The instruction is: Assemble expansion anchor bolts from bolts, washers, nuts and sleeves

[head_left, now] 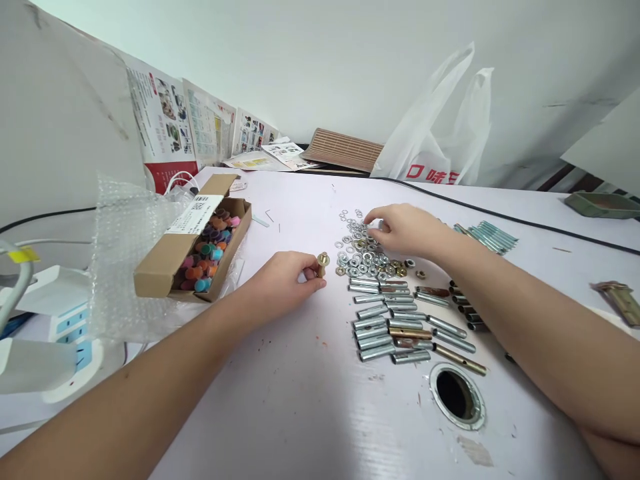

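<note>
My left hand (293,280) pinches a small brass-coloured bolt (323,264) upright, with a flange or nut near its top, above the white table (280,413). To the right, my right hand (397,230) reaches over a pile of washers and nuts (367,260), thumb and forefinger at the pile's upper edge. Whether anything is between those fingertips is too small to tell. Just below the pile lie rows of short metal tubes (375,340), mostly silver, some brass-coloured or rusty.
An open cardboard box (155,273) of coloured plugs and bubble wrap (120,247) are at the left. A round hole with a metal rim (434,390) is at the lower right. A plastic bag (425,140) and black cable (475,205) lie at the back.
</note>
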The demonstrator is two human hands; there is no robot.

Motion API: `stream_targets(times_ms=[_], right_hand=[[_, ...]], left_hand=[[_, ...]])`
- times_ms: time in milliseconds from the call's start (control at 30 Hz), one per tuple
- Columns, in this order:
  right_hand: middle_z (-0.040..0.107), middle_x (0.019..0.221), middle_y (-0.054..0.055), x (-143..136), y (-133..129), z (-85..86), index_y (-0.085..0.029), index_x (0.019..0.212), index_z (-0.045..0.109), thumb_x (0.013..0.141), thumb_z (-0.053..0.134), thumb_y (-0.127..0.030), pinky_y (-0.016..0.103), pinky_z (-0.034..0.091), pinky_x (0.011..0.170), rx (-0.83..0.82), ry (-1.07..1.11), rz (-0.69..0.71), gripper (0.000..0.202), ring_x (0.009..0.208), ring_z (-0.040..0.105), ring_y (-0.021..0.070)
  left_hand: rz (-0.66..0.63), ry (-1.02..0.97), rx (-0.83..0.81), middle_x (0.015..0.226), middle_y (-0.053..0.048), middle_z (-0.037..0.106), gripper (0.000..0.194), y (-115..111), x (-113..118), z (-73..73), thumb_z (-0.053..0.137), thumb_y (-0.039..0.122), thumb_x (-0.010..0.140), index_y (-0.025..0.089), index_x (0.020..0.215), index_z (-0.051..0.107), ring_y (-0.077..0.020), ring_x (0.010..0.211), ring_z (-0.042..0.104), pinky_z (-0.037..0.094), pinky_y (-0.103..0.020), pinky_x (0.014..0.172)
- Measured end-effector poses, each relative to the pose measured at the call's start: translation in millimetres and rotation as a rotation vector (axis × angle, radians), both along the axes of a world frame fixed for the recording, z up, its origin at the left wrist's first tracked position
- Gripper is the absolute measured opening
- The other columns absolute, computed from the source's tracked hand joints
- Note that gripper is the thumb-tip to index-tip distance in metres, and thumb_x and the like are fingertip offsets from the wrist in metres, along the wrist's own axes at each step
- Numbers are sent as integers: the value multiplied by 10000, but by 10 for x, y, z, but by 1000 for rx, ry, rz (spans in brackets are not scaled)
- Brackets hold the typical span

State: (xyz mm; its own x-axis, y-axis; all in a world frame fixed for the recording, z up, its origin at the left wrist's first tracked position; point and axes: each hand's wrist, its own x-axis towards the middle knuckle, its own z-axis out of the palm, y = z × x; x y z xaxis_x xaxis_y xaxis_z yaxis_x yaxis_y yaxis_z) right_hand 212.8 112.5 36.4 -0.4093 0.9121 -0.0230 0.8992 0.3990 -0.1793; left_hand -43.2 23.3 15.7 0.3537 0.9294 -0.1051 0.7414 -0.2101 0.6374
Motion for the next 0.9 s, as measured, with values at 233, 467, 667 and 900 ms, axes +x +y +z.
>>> stream_targets(times_ms=[233,467,667,900], right_hand=[[662,684,30,-73,130,-160,-220,1163,695,857,511,-305,303,386,598,-89,72,16,367,640,578,181],[693,739,38,-88,249,-127,-187,997,680,827,578,-309,308,435,624,-250,106,8,233,615,589,170],[700,773,29,-71,234,-128,-201,948,691,841,581,-321,309,444,648,-233,130,11,195,658,604,170],[718,823,59,-135,252,-162,-191,907,728,833,608,-450,313,447,647,-203,129,-19,295,723,631,196]], left_hand=[[-6,-11,-14,834,34,688,186,-3,-2,-16,560,379,846,232,863,673,-130,676,546,387,-260,599],[18,-3,-46,828,24,683,186,6,16,-14,568,381,842,229,864,673,-131,678,557,399,-257,591],[22,9,-45,837,32,683,189,15,26,-9,569,398,842,236,860,666,-131,695,559,400,-257,602],[11,5,-45,841,15,686,203,19,24,-14,558,395,843,230,874,672,-138,688,558,396,-262,590]])
